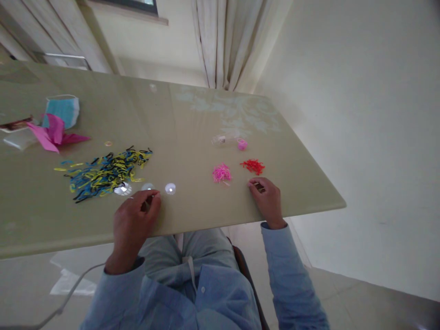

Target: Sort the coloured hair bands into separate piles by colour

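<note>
My left hand (136, 219) rests at the table's near side, fingertips pinched; whatever is between them, if anything, is too small to see. Just beyond it spreads a large mixed pile of blue, yellow and black rubber bands (110, 172). Further right, my right hand (266, 198) is also closed in a pinch, close below a small heap of red rubber bands (253, 166). Its fingertips hide anything they hold. To the left of the red heap lies a heap of pink rubber bands (222, 173).
A clear plastic container (222, 140) lies behind the heaps, beside a small pink object (242, 144). Far left are a pink folded paper (55, 133), a blue face mask (63, 111) and a clear plastic packet (21, 139). Light reflections dot the glossy tabletop (192, 201).
</note>
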Motion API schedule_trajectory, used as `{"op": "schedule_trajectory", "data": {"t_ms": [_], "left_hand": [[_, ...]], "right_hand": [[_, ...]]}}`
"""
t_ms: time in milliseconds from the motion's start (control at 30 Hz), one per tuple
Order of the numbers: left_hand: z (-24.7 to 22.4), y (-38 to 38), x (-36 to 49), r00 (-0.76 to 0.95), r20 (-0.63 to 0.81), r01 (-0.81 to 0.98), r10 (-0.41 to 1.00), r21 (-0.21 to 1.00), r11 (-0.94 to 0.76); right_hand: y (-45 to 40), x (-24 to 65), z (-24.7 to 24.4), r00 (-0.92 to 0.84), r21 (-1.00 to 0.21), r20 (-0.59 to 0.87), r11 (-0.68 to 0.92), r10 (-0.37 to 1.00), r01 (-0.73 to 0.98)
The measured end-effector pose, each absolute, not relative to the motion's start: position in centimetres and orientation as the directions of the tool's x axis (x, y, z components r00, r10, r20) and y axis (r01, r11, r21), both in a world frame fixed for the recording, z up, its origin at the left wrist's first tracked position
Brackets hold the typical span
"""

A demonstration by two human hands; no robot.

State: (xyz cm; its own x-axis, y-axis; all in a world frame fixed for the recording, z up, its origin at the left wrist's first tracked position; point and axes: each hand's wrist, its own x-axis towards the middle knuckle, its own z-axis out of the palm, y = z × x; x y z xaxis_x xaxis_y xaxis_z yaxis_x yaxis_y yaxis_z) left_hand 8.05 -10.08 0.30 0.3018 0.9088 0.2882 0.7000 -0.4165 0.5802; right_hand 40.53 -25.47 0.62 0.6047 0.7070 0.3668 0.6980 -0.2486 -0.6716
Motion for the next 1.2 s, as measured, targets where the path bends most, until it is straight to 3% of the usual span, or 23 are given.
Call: {"op": "schedule_trajectory", "data": {"t_ms": [200,567,1200], "left_hand": [[0.3,-9.8,7.5,0.305,0.263,0.659,0.915,0.636,-0.402],[0.6,-10.0,7.8,0.307,0.263,0.656,0.914,0.637,-0.404],[0.9,-10.1,7.9,0.303,0.231,0.637,0.925,0.673,-0.376]], "right_hand": [[-26.5,40.3,0.4,0.564,-0.594,0.419,-0.255,0.712,0.763],[-26.9,40.2,0.2,0.535,-0.569,0.437,-0.238,0.723,0.787],[-27.0,39.8,1.0,0.617,-0.691,0.31,-0.275,0.723,0.669]]}}
